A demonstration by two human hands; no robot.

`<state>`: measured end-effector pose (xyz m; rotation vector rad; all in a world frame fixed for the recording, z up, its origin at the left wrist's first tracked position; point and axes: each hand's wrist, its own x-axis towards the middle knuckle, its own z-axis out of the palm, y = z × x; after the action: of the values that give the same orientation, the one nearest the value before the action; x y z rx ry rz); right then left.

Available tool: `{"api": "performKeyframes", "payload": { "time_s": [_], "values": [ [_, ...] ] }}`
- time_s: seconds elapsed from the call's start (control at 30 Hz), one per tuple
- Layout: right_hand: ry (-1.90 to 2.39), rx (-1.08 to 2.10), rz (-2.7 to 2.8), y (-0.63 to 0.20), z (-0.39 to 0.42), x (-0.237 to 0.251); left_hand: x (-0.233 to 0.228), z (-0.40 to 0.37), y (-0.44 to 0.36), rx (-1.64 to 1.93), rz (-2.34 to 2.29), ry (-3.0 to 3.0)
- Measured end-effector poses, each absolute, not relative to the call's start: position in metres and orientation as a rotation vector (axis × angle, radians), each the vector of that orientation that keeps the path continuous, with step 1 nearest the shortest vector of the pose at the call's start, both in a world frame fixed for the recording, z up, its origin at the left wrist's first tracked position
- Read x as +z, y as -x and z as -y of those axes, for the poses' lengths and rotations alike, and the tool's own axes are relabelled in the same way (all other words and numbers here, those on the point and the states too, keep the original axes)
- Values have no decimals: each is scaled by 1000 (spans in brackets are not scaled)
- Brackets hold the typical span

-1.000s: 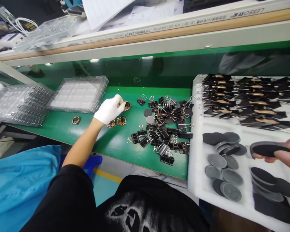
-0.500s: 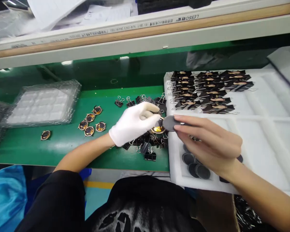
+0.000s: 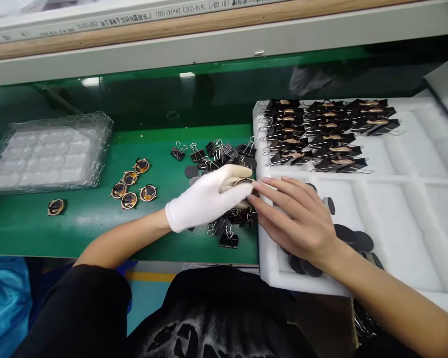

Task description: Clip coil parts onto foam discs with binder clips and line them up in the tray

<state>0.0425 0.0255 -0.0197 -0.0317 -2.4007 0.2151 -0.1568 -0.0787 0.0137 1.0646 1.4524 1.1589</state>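
Note:
In the head view, my left hand (image 3: 205, 196), in a white glove, pinches a gold-rimmed watch case (image 3: 243, 182) between thumb and fingers above the bench. My bare right hand (image 3: 298, 216) has its fingertips closed against the right edge of the same watch case. My fingers cover most of its face, and I cannot make out the black disc there. Below and behind my left hand lie black binder clips (image 3: 229, 240) in a loose heap. Black round discs (image 3: 344, 233) lie in the white foam tray (image 3: 388, 199) beneath and beside my right hand.
Several gold watch cases (image 3: 129, 200) lie on the green bench (image 3: 97, 233) to the left. Clear plastic trays (image 3: 52, 154) are stacked at the far left. Rows of clipped watch cases (image 3: 330, 137) fill the foam tray's back left. A beam (image 3: 209, 40) runs across the back.
My right hand has brought the black disc left to the watch case, and the disc is now hidden. My left hand keeps its pinch on the case. The camera view has shifted slightly.

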Motion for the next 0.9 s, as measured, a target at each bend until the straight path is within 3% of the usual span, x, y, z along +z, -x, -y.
{"api": "performKeyframes", "payload": {
  "time_s": [0.07, 0.27, 0.37, 0.5, 0.57, 0.63, 0.73, 0.9],
  "values": [
    [179, 472, 2298, -45, -23, -20, 8, 81, 156, 1160, -1430, -1094],
    [663, 1696, 1936, -41, -18, -15, 13, 91, 150, 1048, -1499, -1409],
    [780, 1905, 1773, -39, -22, -17, 25, 83, 179, 789, -1756, -1796],
    [806, 2059, 1653, -40, -29, -20, 27, 58, 262, 185, -2494, -1960],
    [824, 2108, 1586, -40, -31, -21, 18, 50, 304, -203, -2528, -1886],
    [844, 2136, 1535, -41, -33, -21, 9, 48, 333, -354, -2416, -1834],
    [820, 2153, 1539, -41, -35, -21, 1, 55, 339, -146, -2364, -1902],
    [576, 1982, 1853, -39, -28, -16, 7, 66, 254, 825, -2466, -2084]
  ]
}}
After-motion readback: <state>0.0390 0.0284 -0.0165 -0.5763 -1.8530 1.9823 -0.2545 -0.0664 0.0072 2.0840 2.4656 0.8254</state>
